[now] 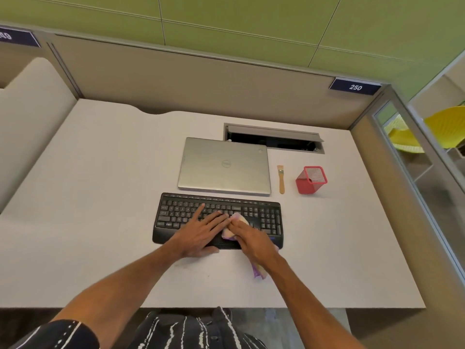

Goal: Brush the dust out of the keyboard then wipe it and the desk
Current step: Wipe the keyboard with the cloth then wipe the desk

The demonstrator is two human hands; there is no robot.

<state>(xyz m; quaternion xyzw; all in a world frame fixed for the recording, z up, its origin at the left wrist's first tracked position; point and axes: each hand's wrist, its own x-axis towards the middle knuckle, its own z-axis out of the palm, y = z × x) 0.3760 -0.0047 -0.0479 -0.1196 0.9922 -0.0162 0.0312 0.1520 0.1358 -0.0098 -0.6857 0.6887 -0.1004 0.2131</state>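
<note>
Desk (100,172): closed laptop (224,167) mid-table, keyboard (176,217) just in front of it, toward the near edge. Left hand (201,233) lies flat on the keys, fingers spread, likely steadying the board; right hand (251,238) presses the cloth (239,219) onto the keys with near-straight fingers, wiping. Brush (281,178) lies unheld right of the laptop, so brushing looks finished.

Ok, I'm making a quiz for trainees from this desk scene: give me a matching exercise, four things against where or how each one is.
1 brush
2 laptop
3 cloth
4 pen holder

A red, farthest right
B closed, behind the keyboard
C pressed down under the right hand
D lying between laptop and pen holder

Pairs: 1-D, 2-B, 3-C, 4-A
</note>
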